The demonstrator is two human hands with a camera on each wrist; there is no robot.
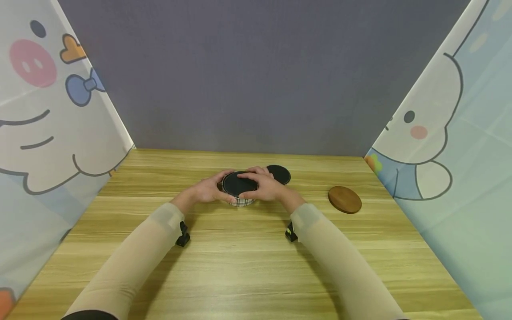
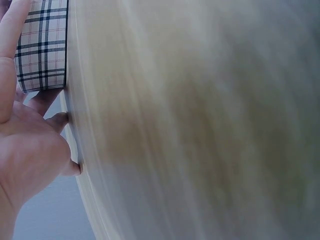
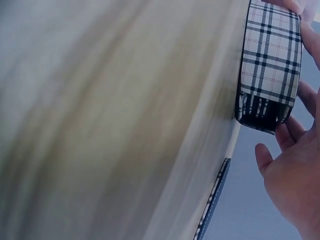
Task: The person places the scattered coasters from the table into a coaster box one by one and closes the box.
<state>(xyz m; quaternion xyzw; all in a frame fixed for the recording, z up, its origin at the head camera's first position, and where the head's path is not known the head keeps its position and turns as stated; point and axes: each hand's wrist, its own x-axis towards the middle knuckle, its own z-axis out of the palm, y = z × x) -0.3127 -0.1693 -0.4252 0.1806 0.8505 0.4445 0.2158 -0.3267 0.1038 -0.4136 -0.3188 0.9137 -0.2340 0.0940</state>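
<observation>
Your sleeves (image 1: 132, 258) are crossing surface (image 1: 240, 271); left hand (image 1: 209, 189) and right hand (image 1: 266, 186) are gripping plaid box (image 1: 236, 184) from opposite sides, near far edge. Uneven squeeze could leave you tipping box, spilling any contents through side notch (image 3: 266, 113).

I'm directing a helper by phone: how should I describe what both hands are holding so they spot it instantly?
Find the pale wood-grain table, then its far half. There, between the left hand and right hand, is a squat, round, black-topped plaid holder. Its upright plaid wall with a dark opening sets it apart from the flat black disc and brown, wooden-looking disc.
</observation>
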